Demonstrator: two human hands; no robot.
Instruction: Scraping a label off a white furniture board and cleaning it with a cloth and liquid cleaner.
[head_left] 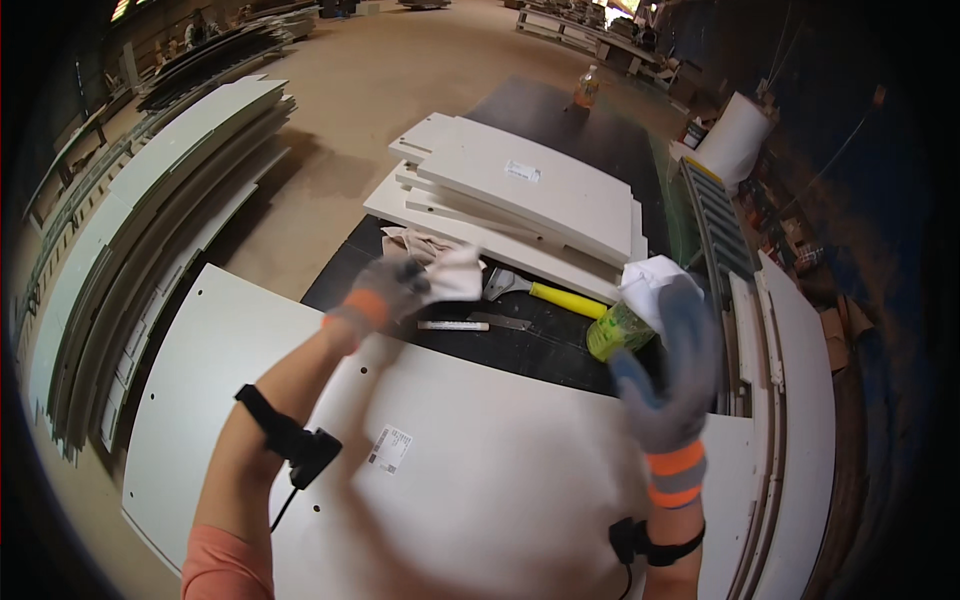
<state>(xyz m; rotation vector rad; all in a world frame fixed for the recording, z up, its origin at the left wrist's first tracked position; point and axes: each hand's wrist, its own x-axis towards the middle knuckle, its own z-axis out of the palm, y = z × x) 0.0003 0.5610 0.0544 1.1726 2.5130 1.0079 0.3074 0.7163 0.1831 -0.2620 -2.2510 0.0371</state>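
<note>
My left hand (396, 288), in a grey glove with an orange cuff, is closed around a pale cloth (457, 276), its free end smeared by motion. Behind it lies a crumpled beige rag (413, 243). My right hand (676, 375), gloved and blurred, has its fingers stretched up and its thumb apart. Just beyond its thumb stands a green see-through container (615, 333), with a crumpled white wad (655, 282) at its top. Between the hands lie a scraper with a yellow handle (567, 299), a white stick-shaped tube (453, 325) and a thin blade (512, 322). Below spreads a large white panel (480, 470) bearing a label.
White boards (530, 185) are piled on the black tabletop (345, 265) ahead. Tall stacks of panels flank me on the left (200, 150) and right (800, 350). A bottle with orange liquid (586, 88) stands at the table's far end, and a roller rack (715, 215) runs along the right.
</note>
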